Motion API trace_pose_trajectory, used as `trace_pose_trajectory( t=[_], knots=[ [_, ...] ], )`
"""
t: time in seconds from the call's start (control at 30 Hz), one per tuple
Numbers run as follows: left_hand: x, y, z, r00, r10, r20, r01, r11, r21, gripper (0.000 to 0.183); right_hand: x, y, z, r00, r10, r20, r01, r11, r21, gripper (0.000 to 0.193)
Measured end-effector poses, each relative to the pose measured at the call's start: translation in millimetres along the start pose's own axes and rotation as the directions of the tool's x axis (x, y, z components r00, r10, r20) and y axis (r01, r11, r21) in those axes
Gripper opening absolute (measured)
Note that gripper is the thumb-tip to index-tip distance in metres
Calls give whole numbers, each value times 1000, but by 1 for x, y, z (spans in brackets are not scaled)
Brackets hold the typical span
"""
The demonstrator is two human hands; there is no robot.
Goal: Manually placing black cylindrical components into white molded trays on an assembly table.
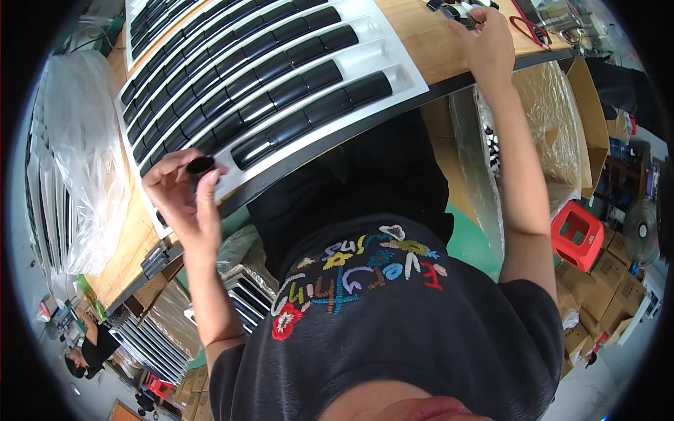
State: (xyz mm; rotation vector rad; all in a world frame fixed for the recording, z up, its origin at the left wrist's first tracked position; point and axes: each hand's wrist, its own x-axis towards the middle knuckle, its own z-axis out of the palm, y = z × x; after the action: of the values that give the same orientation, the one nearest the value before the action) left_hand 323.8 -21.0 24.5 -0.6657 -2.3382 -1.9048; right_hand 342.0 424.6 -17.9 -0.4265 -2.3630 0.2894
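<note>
The left hand (184, 193) grips a short black tube (201, 165) between thumb and fingers, its round open end facing up. It is just above the near left part of a white tray (408, 76), which lies on the wooden table (421, 38). Rows of glossy black cylinders (326, 107) lie end to end in the tray's long grooves, with bare white groove showing at their right ends. Behind it, a second white tray (129, 31) carries similar black rows. The right hand (486, 45) has its fingers bent beside small items (449, 10) at the far edge; I cannot tell whether it grips any. Below, an open cardboard box (590, 105) contains clear plastic (551, 123).
</note>
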Motion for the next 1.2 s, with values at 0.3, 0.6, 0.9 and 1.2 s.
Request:
trace_pose_trajectory(
  t=[0.3, 0.6, 0.9, 1.2],
  knots=[
    [6, 8, 104, 873, -362, 328, 477, 489, -730, 28, -18, -19, -14, 989, -42, 141, 49, 998, -44, 20],
    [1, 7, 121, 827, -409, 387, 557, 497, -666, 26, -2, 2, 22, 956, -89, 280, 128, 984, -126, 30],
    [3, -1, 129, 879, -336, 338, 473, 527, -706, 28, -34, -89, -60, 909, 229, 349, -356, 862, 361, 18],
    [4, 13, 132, 930, -246, 272, 362, 729, -580, 25, -53, -147, -88, 738, 67, 672, -630, 425, 650, 16]
  ],
)
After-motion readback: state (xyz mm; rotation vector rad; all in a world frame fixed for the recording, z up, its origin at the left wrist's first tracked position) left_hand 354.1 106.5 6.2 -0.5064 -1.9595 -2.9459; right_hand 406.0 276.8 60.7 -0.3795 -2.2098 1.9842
